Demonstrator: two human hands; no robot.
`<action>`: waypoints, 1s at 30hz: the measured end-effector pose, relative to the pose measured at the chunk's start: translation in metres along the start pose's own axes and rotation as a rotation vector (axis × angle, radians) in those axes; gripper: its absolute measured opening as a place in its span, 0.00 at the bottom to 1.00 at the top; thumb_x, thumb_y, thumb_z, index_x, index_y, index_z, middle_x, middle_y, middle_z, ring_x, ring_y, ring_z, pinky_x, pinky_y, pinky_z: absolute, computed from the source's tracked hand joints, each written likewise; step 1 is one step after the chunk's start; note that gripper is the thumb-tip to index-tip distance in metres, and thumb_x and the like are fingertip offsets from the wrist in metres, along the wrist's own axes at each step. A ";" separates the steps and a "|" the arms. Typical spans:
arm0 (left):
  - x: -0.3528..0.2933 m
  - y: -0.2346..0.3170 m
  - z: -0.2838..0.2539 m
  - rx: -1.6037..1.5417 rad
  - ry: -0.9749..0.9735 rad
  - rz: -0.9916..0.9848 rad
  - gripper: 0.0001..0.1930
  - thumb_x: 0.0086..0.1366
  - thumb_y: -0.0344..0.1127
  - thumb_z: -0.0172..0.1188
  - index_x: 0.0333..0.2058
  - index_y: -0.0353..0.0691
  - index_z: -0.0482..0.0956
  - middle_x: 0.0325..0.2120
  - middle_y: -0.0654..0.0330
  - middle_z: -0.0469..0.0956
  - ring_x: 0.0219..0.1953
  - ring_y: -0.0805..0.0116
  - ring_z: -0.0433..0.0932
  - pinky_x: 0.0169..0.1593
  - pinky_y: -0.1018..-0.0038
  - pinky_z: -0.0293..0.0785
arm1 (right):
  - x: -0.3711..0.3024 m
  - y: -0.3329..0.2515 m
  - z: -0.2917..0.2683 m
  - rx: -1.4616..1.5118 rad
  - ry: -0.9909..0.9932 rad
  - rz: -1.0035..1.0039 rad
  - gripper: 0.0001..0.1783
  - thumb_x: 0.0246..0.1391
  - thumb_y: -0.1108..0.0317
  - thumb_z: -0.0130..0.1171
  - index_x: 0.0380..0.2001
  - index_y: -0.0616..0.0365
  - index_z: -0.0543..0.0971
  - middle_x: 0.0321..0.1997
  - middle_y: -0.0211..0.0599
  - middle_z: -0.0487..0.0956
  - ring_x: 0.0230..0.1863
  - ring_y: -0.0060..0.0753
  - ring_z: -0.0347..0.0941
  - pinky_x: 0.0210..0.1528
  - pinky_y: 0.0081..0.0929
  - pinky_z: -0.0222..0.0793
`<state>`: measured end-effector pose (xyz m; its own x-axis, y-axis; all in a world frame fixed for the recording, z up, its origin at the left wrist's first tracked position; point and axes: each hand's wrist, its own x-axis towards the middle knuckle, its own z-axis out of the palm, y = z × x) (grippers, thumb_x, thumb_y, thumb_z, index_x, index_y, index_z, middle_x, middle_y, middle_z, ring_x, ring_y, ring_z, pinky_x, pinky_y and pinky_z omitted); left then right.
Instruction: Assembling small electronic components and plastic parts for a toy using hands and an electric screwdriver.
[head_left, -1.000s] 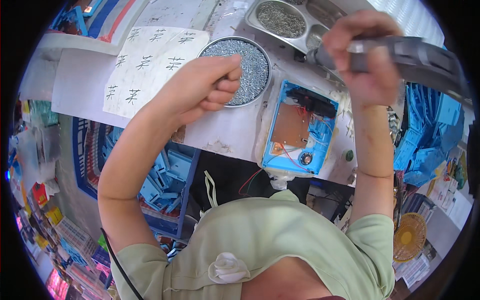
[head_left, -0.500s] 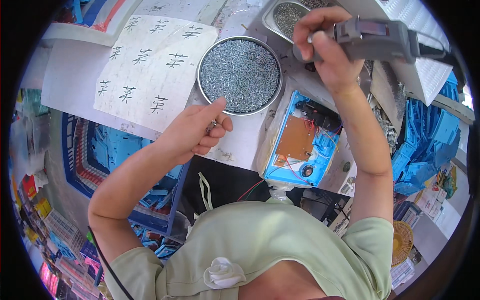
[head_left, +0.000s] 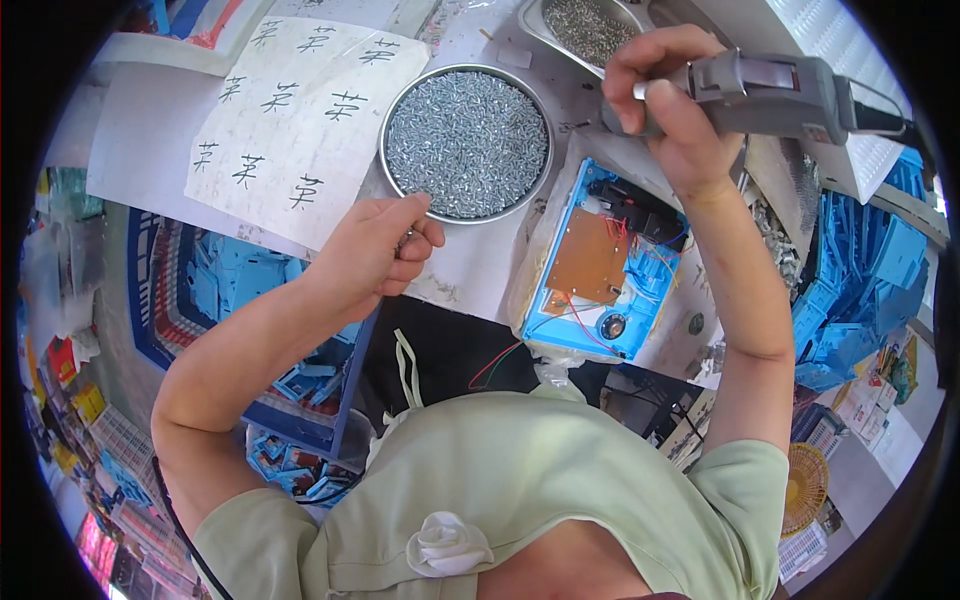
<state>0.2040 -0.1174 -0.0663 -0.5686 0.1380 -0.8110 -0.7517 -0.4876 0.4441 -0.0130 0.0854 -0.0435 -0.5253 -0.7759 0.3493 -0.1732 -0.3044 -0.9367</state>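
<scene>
My left hand (head_left: 370,245) is closed in a pinch at the near-left rim of a round metal dish (head_left: 550,150). Small metal screws (head_left: 405,240) peek out between its fingers. Short silvery screws (head_left: 467,143) fill the dish. My right hand (head_left: 685,120) grips a grey corded electric screwdriver (head_left: 770,95), held up at the right; its tip is hard to make out. Below it lies an open light-blue plastic housing (head_left: 575,345) with a brown circuit board (head_left: 588,258), thin wires, a black part and a small round part inside. Neither hand touches the housing.
A white sheet with handwritten characters (head_left: 330,145) lies left of the dish. At the back is a metal tray (head_left: 535,22) of small screws. A blue crate (head_left: 150,335) of blue plastic parts stands lower left; more blue parts (head_left: 850,290) are piled right.
The table and its things sit slightly higher and more to the left in view. My left hand shifts left, staying by the dish. My right hand and the screwdriver move slightly right and down.
</scene>
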 end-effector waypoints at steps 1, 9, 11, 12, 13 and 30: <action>0.000 0.001 0.001 0.007 0.009 0.000 0.17 0.71 0.44 0.46 0.29 0.36 0.71 0.15 0.71 0.61 0.13 0.85 0.53 0.15 0.83 0.45 | 0.000 0.000 0.005 0.023 0.007 0.007 0.18 0.50 0.62 0.59 0.40 0.63 0.73 0.29 0.44 0.77 0.22 0.24 0.66 0.24 0.19 0.62; 0.006 0.006 0.009 0.007 0.029 0.054 0.16 0.71 0.43 0.46 0.31 0.34 0.71 0.15 0.71 0.61 0.13 0.85 0.53 0.15 0.84 0.45 | -0.008 -0.010 0.027 0.058 -0.029 0.236 0.19 0.48 0.62 0.63 0.40 0.63 0.73 0.31 0.42 0.77 0.26 0.24 0.70 0.28 0.21 0.66; 0.010 0.009 0.011 -0.002 0.029 0.069 0.16 0.71 0.42 0.46 0.31 0.33 0.71 0.16 0.71 0.61 0.13 0.85 0.53 0.15 0.83 0.45 | -0.008 -0.008 0.032 0.106 -0.068 0.149 0.18 0.49 0.60 0.60 0.39 0.63 0.73 0.28 0.42 0.76 0.20 0.23 0.66 0.21 0.18 0.60; 0.013 0.011 0.012 -0.013 0.027 0.076 0.16 0.71 0.42 0.46 0.32 0.33 0.71 0.16 0.71 0.61 0.13 0.85 0.53 0.15 0.83 0.45 | -0.008 -0.010 0.036 0.122 -0.066 0.171 0.19 0.49 0.59 0.60 0.38 0.63 0.73 0.27 0.41 0.76 0.20 0.22 0.66 0.20 0.18 0.60; 0.015 0.011 0.013 -0.024 0.024 0.081 0.16 0.71 0.42 0.46 0.33 0.32 0.71 0.16 0.71 0.60 0.13 0.84 0.53 0.15 0.83 0.45 | -0.010 -0.011 0.038 0.128 -0.088 0.175 0.19 0.49 0.59 0.60 0.38 0.63 0.73 0.27 0.41 0.76 0.20 0.22 0.66 0.20 0.18 0.60; 0.009 0.003 0.054 -0.057 -0.216 0.066 0.28 0.69 0.58 0.44 0.35 0.33 0.73 0.19 0.68 0.63 0.15 0.80 0.54 0.16 0.82 0.48 | 0.007 -0.068 0.053 0.334 -0.373 -0.066 0.24 0.57 0.52 0.54 0.45 0.62 0.70 0.34 0.38 0.73 0.20 0.17 0.63 0.28 0.20 0.59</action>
<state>0.1785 -0.0715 -0.0513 -0.6791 0.2826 -0.6774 -0.6938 -0.5487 0.4666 0.0390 0.0715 0.0245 -0.1780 -0.8752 0.4497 0.1121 -0.4721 -0.8744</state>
